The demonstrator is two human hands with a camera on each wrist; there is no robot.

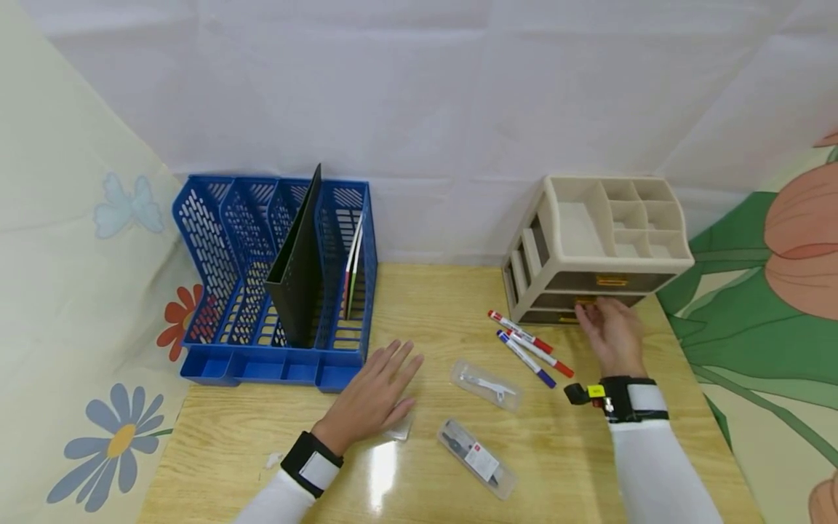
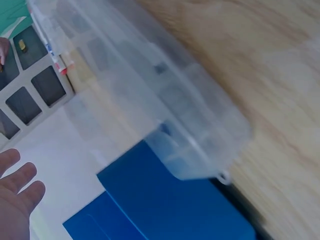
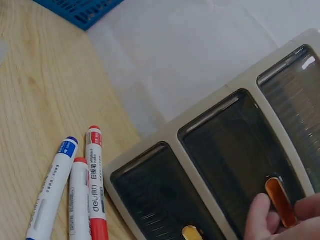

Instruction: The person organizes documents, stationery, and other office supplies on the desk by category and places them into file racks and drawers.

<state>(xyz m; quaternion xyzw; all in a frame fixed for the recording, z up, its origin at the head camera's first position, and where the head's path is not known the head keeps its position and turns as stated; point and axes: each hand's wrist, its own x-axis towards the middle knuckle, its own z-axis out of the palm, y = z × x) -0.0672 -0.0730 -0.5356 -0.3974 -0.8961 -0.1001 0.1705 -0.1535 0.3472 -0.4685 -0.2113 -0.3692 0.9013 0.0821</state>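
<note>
My right hand (image 1: pixel 612 338) is at the front of a beige desktop drawer unit (image 1: pixel 620 260). Thumb and fingers pinch the amber handle (image 3: pixel 281 202) of its middle drawer (image 3: pixel 230 145), which sits closed in the frame. My left hand (image 1: pixel 369 400) hangs palm down with fingers extended, beside the blue file rack's front edge. A clear plastic case (image 1: pixel 401 428) lies partly hidden below that hand; a clear case (image 2: pixel 200 135) looms large in the left wrist view. Three whiteboard markers, a blue one (image 3: pixel 52 190) and two red ones (image 3: pixel 96 185), lie left of the unit.
The blue file rack (image 1: pixel 275 370) holds a black folder (image 1: pixel 297 284) and thin booklets (image 1: pixel 353 269). Between the hands lie a clear case with a white tool (image 1: pixel 484 384) and another with a dark tool and white label (image 1: pixel 481 461). A white cloth (image 1: pixel 445 131) hangs behind.
</note>
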